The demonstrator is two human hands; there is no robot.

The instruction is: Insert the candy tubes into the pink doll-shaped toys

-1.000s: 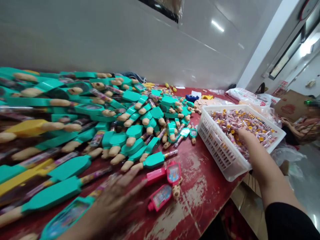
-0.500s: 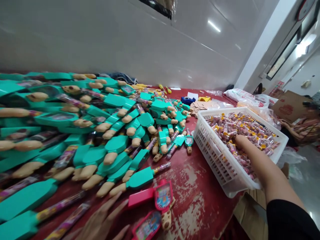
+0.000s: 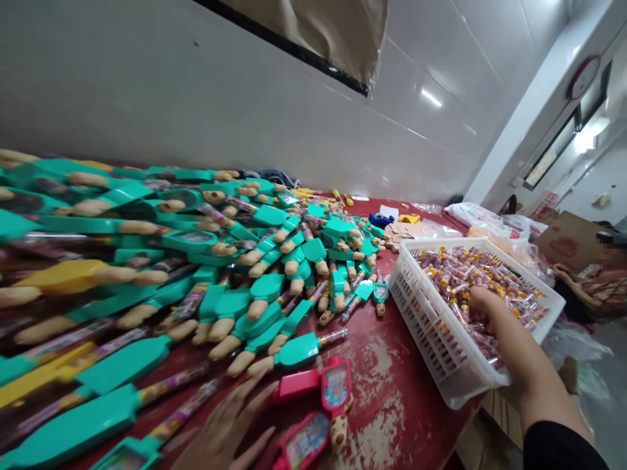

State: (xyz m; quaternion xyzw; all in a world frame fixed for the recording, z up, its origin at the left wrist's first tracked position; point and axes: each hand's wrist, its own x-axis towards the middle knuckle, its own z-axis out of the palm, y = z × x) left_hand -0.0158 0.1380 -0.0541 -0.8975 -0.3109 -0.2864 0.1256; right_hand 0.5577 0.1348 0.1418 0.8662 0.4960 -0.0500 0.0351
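Two hands: R hand (image 3: 494, 326) over the crate at right of frame, L hand (image 3: 225, 424) low at the near edge of the counter, blurred by motion.
R grip: fingers curled, tips sunk among loose yellow-capped tubes (image 3: 480, 274); can't tell if clenched on any.
L grip: released, fingers spread, nothing held; nearest a pink-framed toy (image 3: 336, 385), just beside it.
Tube location: heaped in a white plastic crate (image 3: 441, 333), filling it nearly to the rim. Crate sits on the counter's R side, apparently keeping small loose pieces together w/in easy reach of R hand.
Toy heap: dozens of teal toys (image 3: 259, 307) w/ tan hand-shaped ends, many w/ printed clear tubes attached, piled L of the crate and spilling toward the person. A few yellow toys (image 3: 59, 277) lie among them; pink ones (image 3: 298, 385) sit apart near L hand, perhaps sorted by colour.
Counter: red top (image 3: 392, 391), paint worn pale in patches, carries heap and crate side by side.
Far end: blue item (image 3: 381, 220), yellow item (image 3: 409, 219), stack of flat tan cardboard pieces (image 3: 399, 235), white plastic bags (image 3: 473, 214).
Nearby: co-worker in patterned sleeve (image 3: 595, 294) at R, well apart from the person's own hands, beside a cardboard box (image 3: 568, 241).
Background: glossy tiled wall (image 3: 147, 98), round wall clock (image 3: 584, 77).
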